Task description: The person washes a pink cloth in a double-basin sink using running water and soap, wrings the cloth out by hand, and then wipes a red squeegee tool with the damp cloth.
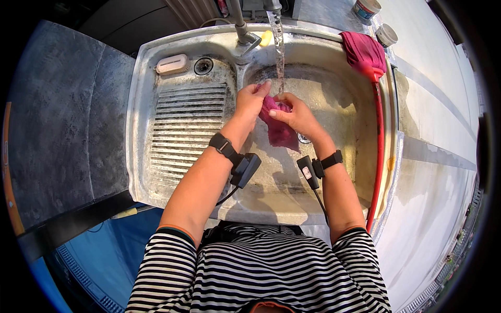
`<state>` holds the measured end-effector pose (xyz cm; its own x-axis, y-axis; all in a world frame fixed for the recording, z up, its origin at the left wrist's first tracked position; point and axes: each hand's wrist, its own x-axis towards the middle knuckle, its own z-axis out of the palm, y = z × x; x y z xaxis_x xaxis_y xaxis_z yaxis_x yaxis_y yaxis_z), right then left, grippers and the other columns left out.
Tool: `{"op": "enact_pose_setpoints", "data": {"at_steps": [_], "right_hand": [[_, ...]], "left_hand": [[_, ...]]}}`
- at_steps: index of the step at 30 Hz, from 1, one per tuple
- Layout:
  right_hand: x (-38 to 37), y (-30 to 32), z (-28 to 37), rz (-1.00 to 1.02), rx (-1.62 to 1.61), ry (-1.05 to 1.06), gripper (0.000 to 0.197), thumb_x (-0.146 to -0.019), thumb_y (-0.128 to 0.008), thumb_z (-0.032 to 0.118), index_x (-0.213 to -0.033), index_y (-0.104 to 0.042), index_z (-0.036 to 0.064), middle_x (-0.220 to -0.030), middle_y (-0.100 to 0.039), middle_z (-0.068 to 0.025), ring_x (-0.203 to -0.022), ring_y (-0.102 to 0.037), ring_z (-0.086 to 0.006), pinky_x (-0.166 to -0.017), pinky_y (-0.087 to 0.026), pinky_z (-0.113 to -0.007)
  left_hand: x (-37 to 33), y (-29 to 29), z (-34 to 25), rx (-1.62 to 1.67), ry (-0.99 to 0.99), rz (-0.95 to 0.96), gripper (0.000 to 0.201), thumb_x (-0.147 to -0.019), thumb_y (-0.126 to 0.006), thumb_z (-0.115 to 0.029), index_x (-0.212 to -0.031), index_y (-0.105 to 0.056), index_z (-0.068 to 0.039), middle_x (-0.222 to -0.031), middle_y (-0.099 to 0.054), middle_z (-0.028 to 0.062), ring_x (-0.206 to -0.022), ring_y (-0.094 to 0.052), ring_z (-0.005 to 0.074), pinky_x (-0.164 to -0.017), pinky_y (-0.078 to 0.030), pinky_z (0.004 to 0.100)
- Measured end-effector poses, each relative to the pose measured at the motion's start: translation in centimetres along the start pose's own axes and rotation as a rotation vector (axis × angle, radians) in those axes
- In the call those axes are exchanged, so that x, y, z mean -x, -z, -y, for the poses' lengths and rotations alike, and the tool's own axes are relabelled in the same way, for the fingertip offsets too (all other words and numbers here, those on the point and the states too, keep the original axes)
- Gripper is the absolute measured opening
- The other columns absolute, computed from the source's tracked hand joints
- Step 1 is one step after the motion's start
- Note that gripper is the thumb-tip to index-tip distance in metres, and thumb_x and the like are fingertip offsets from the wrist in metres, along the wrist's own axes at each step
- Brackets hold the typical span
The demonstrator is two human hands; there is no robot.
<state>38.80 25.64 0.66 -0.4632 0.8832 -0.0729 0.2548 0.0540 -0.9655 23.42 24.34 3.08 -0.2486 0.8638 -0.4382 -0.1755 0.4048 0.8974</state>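
A wet maroon cloth (282, 134) hangs between my two hands over the right basin of a pale, stained sink (334, 151). My left hand (250, 106) is closed on the cloth's upper left part. Gripping it from the other side, my right hand (298, 116) has its thumb laid across the fabric. A stream of running water (278, 49) falls from the tap (272, 5) just beyond my fingers. Part of the cloth is bunched and hidden within my grip.
On the left is a ribbed washboard (188, 125) with a pinkish soap case (173, 64) and a drain (203, 66) above it. A red-handled mop (378, 141) leans along the right rim. Two small tubs, one nearer (386, 35), stand behind it. Yellow soap (266, 38) sits by the tap.
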Motion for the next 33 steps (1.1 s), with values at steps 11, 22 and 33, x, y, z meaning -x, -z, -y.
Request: {"op": "enact_pose_setpoints", "data": {"at_steps": [11, 22, 33], "right_hand": [[-1.8, -1.8, 1.7, -0.304, -0.097, -0.201, 0.021, -0.080, -0.065, 0.014, -0.092, -0.060, -0.0017, -0.071, -0.063, -0.0087, -0.056, -0.058, -0.0145, -0.050, -0.046, -0.028], [1.8, -6.5, 3.4, -0.458, 0.246, -0.025, 0.031, -0.083, -0.064, 0.027, -0.067, -0.056, 0.0023, -0.056, -0.055, -0.0143, -0.051, -0.055, -0.0268, -0.050, -0.043, -0.038], [1.8, -1.5, -3.9, -0.438, 0.497, -0.400, 0.015, -0.076, -0.063, 0.016, -0.081, -0.057, 0.0039, -0.081, -0.063, -0.0167, -0.076, -0.061, -0.0373, -0.068, -0.047, -0.046]], "left_hand": [[-1.1, -0.4, 4.9, 0.193, 0.057, -0.137, 0.061, -0.088, -0.055, -0.049, -0.132, -0.040, -0.010, -0.129, -0.050, 0.0117, -0.112, -0.051, 0.0262, -0.094, -0.041, 0.0395], [4.3, -1.5, 5.1, 0.450, 0.264, 0.117, 0.027, -0.091, -0.049, -0.035, -0.091, -0.056, -0.008, -0.086, -0.060, 0.0078, -0.077, -0.059, 0.0217, -0.064, -0.048, 0.0378], [2.7, -2.9, 5.3, -0.062, -0.067, -0.190, 0.018, -0.068, -0.063, -0.002, -0.081, -0.051, -0.004, -0.078, -0.055, 0.0053, -0.071, -0.054, 0.0155, -0.065, -0.046, 0.0289]]}}
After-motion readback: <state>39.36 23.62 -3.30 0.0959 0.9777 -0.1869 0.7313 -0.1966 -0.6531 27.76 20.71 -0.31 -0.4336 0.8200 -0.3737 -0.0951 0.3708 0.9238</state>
